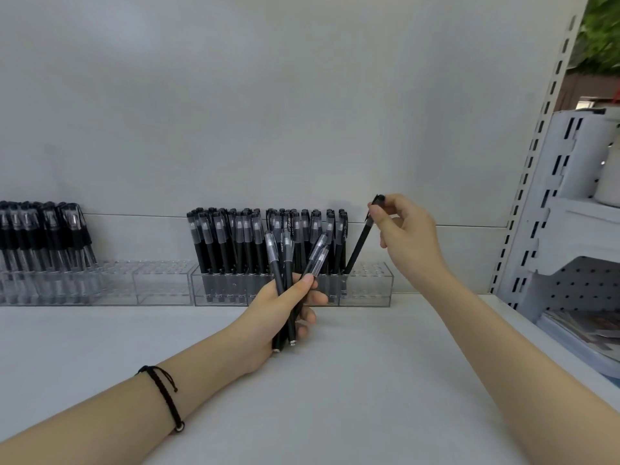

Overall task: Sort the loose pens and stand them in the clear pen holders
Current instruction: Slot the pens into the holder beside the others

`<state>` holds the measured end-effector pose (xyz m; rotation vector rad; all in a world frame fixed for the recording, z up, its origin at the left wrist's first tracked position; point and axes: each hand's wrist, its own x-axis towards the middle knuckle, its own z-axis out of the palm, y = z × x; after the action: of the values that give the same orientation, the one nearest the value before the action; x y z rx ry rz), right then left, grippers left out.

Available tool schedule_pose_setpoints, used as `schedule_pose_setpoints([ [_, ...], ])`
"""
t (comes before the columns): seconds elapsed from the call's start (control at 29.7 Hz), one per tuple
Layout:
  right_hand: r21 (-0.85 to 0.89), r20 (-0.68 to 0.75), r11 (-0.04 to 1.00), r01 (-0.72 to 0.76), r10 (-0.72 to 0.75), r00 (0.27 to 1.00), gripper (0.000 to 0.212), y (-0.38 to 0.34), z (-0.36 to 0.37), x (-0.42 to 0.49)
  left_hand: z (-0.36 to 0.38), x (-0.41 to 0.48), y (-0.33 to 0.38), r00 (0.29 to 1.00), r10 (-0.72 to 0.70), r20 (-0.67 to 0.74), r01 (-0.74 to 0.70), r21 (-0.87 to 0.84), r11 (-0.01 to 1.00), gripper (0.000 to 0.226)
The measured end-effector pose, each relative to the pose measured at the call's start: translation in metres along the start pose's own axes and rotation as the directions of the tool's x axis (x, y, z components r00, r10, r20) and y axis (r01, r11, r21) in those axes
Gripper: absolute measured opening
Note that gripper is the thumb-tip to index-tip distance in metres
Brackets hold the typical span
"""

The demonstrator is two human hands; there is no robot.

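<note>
Right of the right hand (409, 236) a slotted post (536, 162) rises at the shelf's edge. Past it stands a white rack (570, 203), with papers (583, 330) on its lower level. Both hands are over the white shelf (335, 380), in front of the back wall (268, 112).

Just behind the left hand (285, 317) a clear holder (369, 286) sits against the wall. Capped black pens (235, 239) stand in it, packed close, from its left end to just under the right hand. The stretch below that hand shows only bare holes. The raised left hand covers part of this row. Left of that hand is an empty holder (161, 283), and well beyond it a far holder (67, 286) with its own pens (40, 229).

The left hand is curled round a bundle (288, 270) of about four black pens, caps up and fanned apart, their butts below the palm; the thumb presses across their barrels. A black cord bracelet (164, 397) circles that forearm.

The right hand, fingers bent, pinches the cap end of one pen (359, 246) between thumb and fingertips. This pen leans right, and its lower end meets the holder's top just beside the last standing pen. It seems to enter a hole there, though the clear plastic leaves that uncertain.
</note>
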<state>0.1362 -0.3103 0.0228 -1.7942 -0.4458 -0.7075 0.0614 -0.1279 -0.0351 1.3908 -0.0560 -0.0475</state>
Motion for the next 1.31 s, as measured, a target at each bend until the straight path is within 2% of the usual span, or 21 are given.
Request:
schedule_pose_setpoints([
  [0.1, -0.094, 0.108, 0.995, 0.023, -0.012, 0.994, 0.004, 0.003, 0.008, -0.002, 0.000, 0.000, 0.000, 1.000, 0.010, 0.006, -0.010, 0.012, 1.000, 0.021],
  [0.17, -0.103, 0.129, 0.995, 0.015, -0.001, 0.992, 0.004, 0.001, 0.013, -0.002, 0.000, 0.000, 0.000, 1.000, 0.021, 0.014, -0.021, 0.028, 0.999, 0.022],
  [0.27, -0.106, 0.168, 0.993, -0.049, 0.066, 0.984, 0.019, -0.001, 0.019, -0.002, 0.001, 0.000, 0.000, 0.999, 0.030, 0.020, -0.031, 0.036, 0.999, 0.023],
  [0.4, -0.136, 0.145, 0.988, -0.072, 0.092, 0.985, 0.021, 0.001, 0.018, -0.003, 0.000, 0.000, 0.000, 1.000, 0.022, 0.009, -0.022, 0.025, 0.999, 0.025],
  [0.57, -0.302, 0.133, 0.952, 0.048, -0.007, 0.991, 0.023, 0.003, 0.012, -0.009, -0.001, 0.001, 0.001, 1.000, 0.022, 0.010, -0.022, -0.010, 1.000, 0.026],
  [0.64, -0.195, 0.097, 0.980, 0.035, -0.016, 0.995, 0.025, -0.003, 0.012, -0.013, 0.000, 0.001, 0.001, 1.000, 0.028, 0.011, -0.027, -0.023, 0.999, 0.027],
  [0.67, -0.114, 0.124, 0.993, 0.022, -0.008, 0.992, 0.025, -0.009, 0.012, -0.014, 0.000, 0.001, 0.001, 0.999, 0.031, 0.011, -0.031, -0.025, 0.999, 0.027],
  [0.77, 0.037, 0.321, 0.999, -0.001, -0.010, 0.947, 0.021, -0.024, 0.014, -0.021, 0.000, 0.000, 0.001, 0.999, 0.037, 0.009, -0.037, -0.023, 0.999, 0.028],
  [0.87, 0.131, 0.334, 0.986, -0.099, 0.050, 0.941, 0.012, -0.026, 0.018, -0.022, -0.001, 0.001, 0.001, 0.999, 0.037, 0.006, -0.036, -0.032, 0.999, 0.027],
  [0.94, 0.164, 0.345, 0.965, -0.204, 0.137, 0.929, 0.015, -0.025, 0.018, -0.022, -0.001, 0.001, 0.000, 0.999, 0.040, 0.016, -0.040, -0.010, 0.999, 0.029],
  [1.01, 0.129, 0.415, 0.951, -0.281, 0.206, 0.886, 0.018, -0.025, 0.017, -0.023, 0.000, 0.001, -0.001, 0.999, 0.045, 0.022, -0.045, 0.002, 0.999, 0.030],
  [1.14, 0.150, 0.507, 0.904, -0.401, 0.278, 0.816, 0.015, -0.022, 0.019, -0.026, 0.000, 0.001, 0.001, 0.999, 0.039, 0.002, -0.039, 0.002, 0.999, 0.027],
  [1.24, 0.193, 0.515, 0.889, -0.416, 0.269, 0.814, 0.011, -0.016, 0.023, -0.028, -0.001, 0.001, 0.002, 1.000, 0.028, -0.002, -0.028, -0.009, 1.000, 0.027],
  [1.31, 0.297, 0.474, 0.862, -0.412, 0.242, 0.847, 0.006, -0.015, 0.024, -0.023, -0.001, 0.000, 0.002, 1.000, 0.020, 0.015, -0.020, 0.007, 1.000, 0.027],
])
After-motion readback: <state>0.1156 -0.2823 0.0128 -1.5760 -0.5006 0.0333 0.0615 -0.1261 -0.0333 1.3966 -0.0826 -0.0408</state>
